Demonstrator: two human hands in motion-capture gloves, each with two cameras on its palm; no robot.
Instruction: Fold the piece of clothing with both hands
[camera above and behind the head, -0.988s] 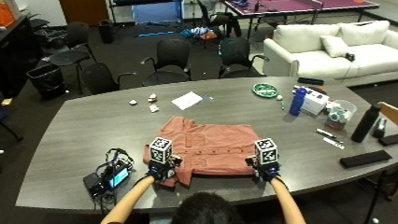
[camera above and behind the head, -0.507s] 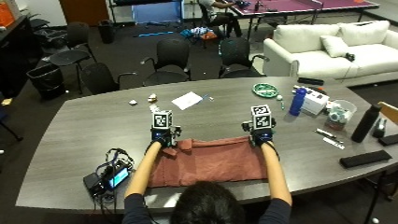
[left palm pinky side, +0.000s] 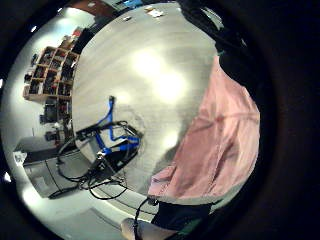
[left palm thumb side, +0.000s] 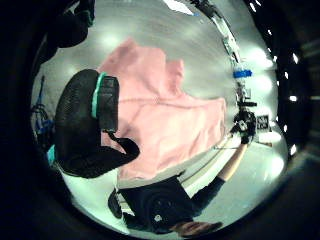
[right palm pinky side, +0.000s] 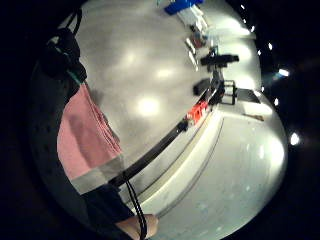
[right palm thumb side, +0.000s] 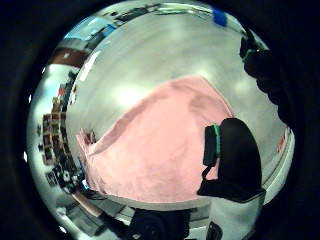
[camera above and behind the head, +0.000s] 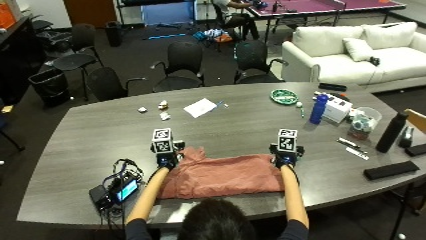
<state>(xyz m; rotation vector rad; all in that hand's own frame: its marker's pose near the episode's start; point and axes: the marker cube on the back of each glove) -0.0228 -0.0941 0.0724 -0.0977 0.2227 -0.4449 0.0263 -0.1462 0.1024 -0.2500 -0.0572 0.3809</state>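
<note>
A reddish-pink shirt (camera above and behind the head: 223, 175) lies folded in a wide band on the grey table (camera above and behind the head: 239, 125) in front of me. My left hand (camera above and behind the head: 166, 160) sits at its far left corner and my right hand (camera above and behind the head: 285, 160) at its far right corner. In the left thumb side view the thumb (left palm thumb side: 82, 125) stands apart from the fingers, with the shirt (left palm thumb side: 165, 125) flat below. The right thumb (right palm thumb side: 235, 160) also stands clear over the flat shirt (right palm thumb side: 155, 150). The little finger side views show the cloth (left palm pinky side: 220, 145) (right palm pinky side: 82, 135) running up to the fingers.
A black device with cables (camera above and behind the head: 116, 187) sits at the near left edge. Beyond the shirt lie a white paper (camera above and behind the head: 201, 107) and a green plate (camera above and behind the head: 285, 96). On the right are a blue bottle (camera above and behind the head: 319, 108), a black bottle (camera above and behind the head: 390, 131) and a black case (camera above and behind the head: 390, 170).
Both hands carried the shirt's near hem up and over to its far edge, halving it. Since then they have drawn slightly back and the fold lies flat.
</note>
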